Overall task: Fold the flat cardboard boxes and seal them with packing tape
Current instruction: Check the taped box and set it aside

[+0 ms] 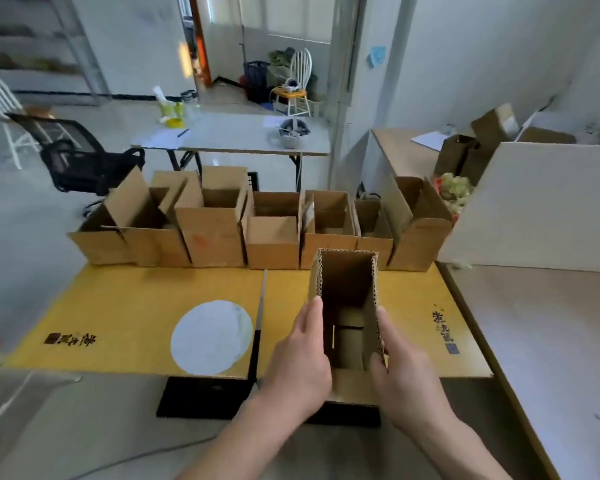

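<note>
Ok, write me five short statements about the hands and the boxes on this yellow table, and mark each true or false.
1. The left hand and right hand hold one box between them. True.
2. That box's near end is taped shut. False: it is open, its inside visible.
3. A row of open boxes stands along the far edge of the yellow table. True.
4. A tape roll lies on the white circle. False: no roll shows there.
5. A black chair stands beyond the table, on the left. True.
</note>
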